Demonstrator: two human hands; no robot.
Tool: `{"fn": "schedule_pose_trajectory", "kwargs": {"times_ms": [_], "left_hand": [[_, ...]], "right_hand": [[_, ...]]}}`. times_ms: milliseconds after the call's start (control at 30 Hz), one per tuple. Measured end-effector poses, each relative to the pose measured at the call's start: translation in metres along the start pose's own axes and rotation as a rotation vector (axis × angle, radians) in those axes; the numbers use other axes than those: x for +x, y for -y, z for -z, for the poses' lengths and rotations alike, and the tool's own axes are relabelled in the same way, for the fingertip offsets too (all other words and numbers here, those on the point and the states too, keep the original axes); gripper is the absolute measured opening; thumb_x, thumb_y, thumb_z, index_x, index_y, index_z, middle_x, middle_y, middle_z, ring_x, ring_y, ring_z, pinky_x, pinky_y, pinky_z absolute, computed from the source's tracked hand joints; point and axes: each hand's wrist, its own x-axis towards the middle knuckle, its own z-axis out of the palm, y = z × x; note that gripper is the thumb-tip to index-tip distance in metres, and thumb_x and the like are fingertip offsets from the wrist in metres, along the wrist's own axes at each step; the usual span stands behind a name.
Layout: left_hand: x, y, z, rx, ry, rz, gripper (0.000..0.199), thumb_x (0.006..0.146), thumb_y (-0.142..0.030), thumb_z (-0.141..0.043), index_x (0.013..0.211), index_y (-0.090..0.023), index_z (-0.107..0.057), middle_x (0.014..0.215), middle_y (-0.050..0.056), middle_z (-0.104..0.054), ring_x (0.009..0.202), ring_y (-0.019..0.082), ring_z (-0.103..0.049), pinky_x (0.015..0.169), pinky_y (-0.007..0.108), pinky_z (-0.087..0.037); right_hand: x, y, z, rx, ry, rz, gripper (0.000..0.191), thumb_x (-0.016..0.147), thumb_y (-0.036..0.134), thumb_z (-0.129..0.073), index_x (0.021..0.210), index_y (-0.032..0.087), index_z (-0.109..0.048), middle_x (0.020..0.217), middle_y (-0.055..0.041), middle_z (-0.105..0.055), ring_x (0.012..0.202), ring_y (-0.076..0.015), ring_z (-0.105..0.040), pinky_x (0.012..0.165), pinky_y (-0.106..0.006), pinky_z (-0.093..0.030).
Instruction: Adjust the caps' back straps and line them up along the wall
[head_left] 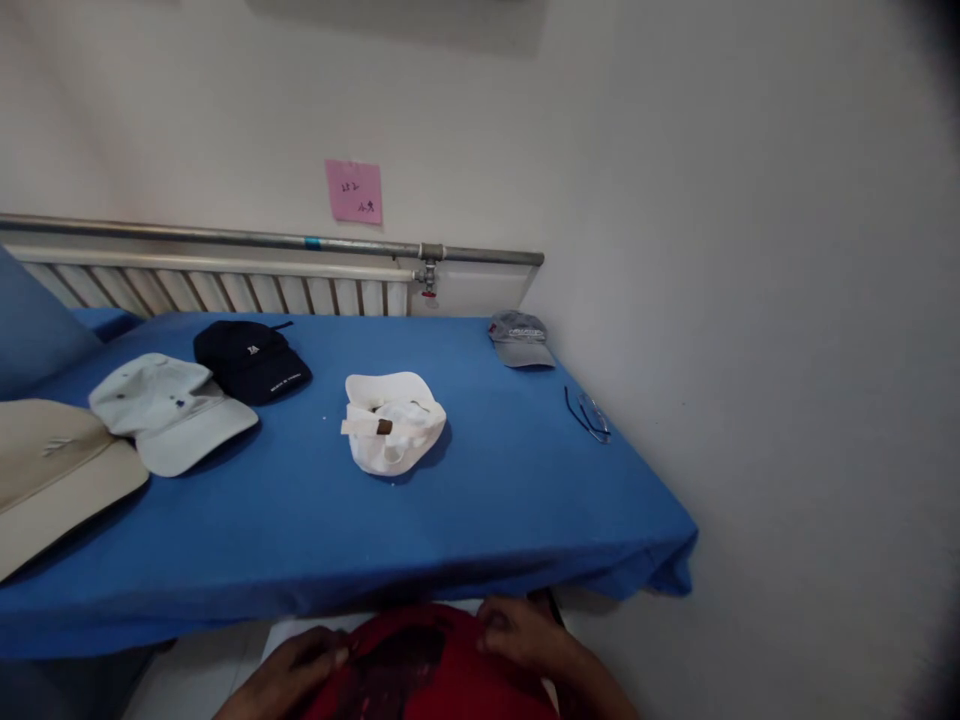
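At the bottom edge, my left hand (300, 663) and my right hand (523, 632) lie on either side of a rounded red cloth item (465, 665) with a dark patch. The fingers of both hands are curled at its edges, with the thumbs on the near side. I cannot make out whether it is a cap or a shirt front. Beyond my hands, a white cap (397, 425) lies on the blue-covered table (480, 500), its strap and hollow inside facing me.
On the left lie a beige cap (60, 470), a pale cap (176, 410) and a navy cap (251, 362). A grey cap (521, 340) and eyeglasses (591, 418) are near the right wall. Behind the table run a radiator (262, 290) and a metal pipe (225, 237), under a pink note (354, 192).
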Motion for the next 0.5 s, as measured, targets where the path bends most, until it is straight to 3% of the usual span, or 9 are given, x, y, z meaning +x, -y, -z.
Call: {"fn": "schedule_pose_trajectory", "kwargs": {"times_ms": [67,133,233,367,500], "left_hand": [[-0.005,-0.011,-0.001,-0.029,-0.035,0.000,0.036,0.068,-0.060,-0.066,0.066,-0.024,-0.061,0.068,0.000,-0.060,0.071,0.024,-0.057,0.066,0.033,-0.041],[-0.009,-0.023,-0.001,-0.086,-0.073,0.006,0.039,0.069,-0.056,-0.066,0.064,-0.021,-0.051,0.063,-0.002,-0.051,0.063,0.018,-0.048,0.062,0.028,-0.036],[-0.013,-0.040,0.002,-0.068,-0.039,0.051,0.034,0.072,-0.050,-0.063,0.069,-0.020,-0.048,0.066,-0.003,-0.046,0.062,0.015,-0.042,0.061,0.025,-0.033],[-0.022,-0.067,0.012,0.050,-0.042,0.053,0.029,0.074,-0.047,-0.060,0.072,-0.020,-0.050,0.070,-0.001,-0.047,0.069,0.017,-0.044,0.066,0.026,-0.036],[-0.058,-0.093,0.030,0.069,-0.045,0.023,0.033,0.077,-0.052,-0.059,0.073,-0.020,-0.052,0.068,-0.002,-0.049,0.065,0.016,-0.044,0.060,0.025,-0.036]], "right_hand": [[0.001,-0.006,0.001,0.020,-0.024,-0.009,0.009,0.065,0.014,-0.057,0.070,0.017,-0.063,0.061,0.0019,-0.053,0.063,-0.0142,-0.051,0.058,-0.026,-0.036],[0.003,-0.009,-0.001,0.044,-0.024,-0.003,0.008,0.066,0.013,-0.055,0.065,0.018,-0.060,0.060,0.0012,-0.052,0.062,-0.0143,-0.049,0.058,-0.027,-0.035],[0.002,-0.006,-0.002,0.102,-0.044,0.017,0.009,0.070,0.017,-0.053,0.064,0.021,-0.058,0.061,0.0000,-0.051,0.060,-0.0156,-0.047,0.058,-0.029,-0.035],[-0.016,0.017,0.006,0.213,-0.068,0.097,0.011,0.074,0.025,-0.054,0.062,0.025,-0.054,0.056,0.0005,-0.046,0.053,-0.0158,-0.040,0.054,-0.031,-0.031],[-0.044,0.037,0.028,0.265,-0.032,0.114,0.014,0.075,0.035,-0.057,0.065,0.026,-0.054,0.052,0.0013,-0.042,0.048,-0.0153,-0.036,0.048,-0.031,-0.029]]}}
